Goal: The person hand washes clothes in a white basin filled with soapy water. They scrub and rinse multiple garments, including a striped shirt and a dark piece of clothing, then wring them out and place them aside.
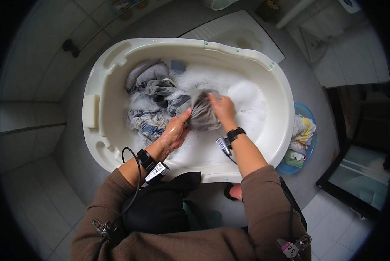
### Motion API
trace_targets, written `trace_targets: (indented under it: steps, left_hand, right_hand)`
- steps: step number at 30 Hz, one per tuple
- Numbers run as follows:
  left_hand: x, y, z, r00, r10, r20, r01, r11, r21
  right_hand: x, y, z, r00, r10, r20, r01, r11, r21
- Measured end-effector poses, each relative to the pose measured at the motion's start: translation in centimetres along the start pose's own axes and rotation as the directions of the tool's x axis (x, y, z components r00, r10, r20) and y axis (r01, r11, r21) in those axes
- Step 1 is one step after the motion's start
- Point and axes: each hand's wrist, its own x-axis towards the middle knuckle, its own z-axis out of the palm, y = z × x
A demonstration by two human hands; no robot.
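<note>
A wet grey garment [202, 114] is bunched between my two hands, over the suds in a white plastic bathtub [286, 102]. My left hand [176, 130] is closed on its left side, thumb on top. At its right side my right hand [222, 108] grips the cloth, the fingers slightly blurred. Left of my hands lies a heap of soaked grey and dark clothes [149, 78], with a blue and pale patterned piece [149, 123] nearer to me. White foam [247, 98] covers the water on the right.
A bar-shaped cream block [90, 111] rests on the tub's left rim. Outside, on the right, a blue basin [310, 150] holds several cloths. A squat toilet pan [242, 32] lies beyond the tub. A dark-framed glass panel [360, 174] stands at the right.
</note>
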Motion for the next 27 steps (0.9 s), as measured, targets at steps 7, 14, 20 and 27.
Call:
trace_targets:
  steps: [7,14,20,27]
  left_hand:
    - [0.1,0.0,-1.9,0.985,-0.169,-0.042,0.166,0.984,-0.063]
    - [0.9,-0.3,-3.7,0.948,-0.232,0.217,0.271,0.948,-0.169]
    - [0.2,0.0,-6.3,0.875,0.291,0.388,-0.393,0.894,0.216]
    - [-0.2,-0.1,0.0,0.995,-0.067,0.069,0.058,0.990,0.127]
  right_hand:
    - [-1.6,7.7,1.8,0.924,0.382,-0.026,-0.378,0.922,0.087]
    - [-9.3,-5.1,0.0,0.926,-0.306,0.219,0.123,0.797,0.592]
    - [-12.3,-12.8,-2.8,0.853,-0.520,0.049,0.463,0.796,0.391]
    - [-1.1,-4.2,-0.7,0.983,-0.185,-0.009,0.185,0.983,0.007]
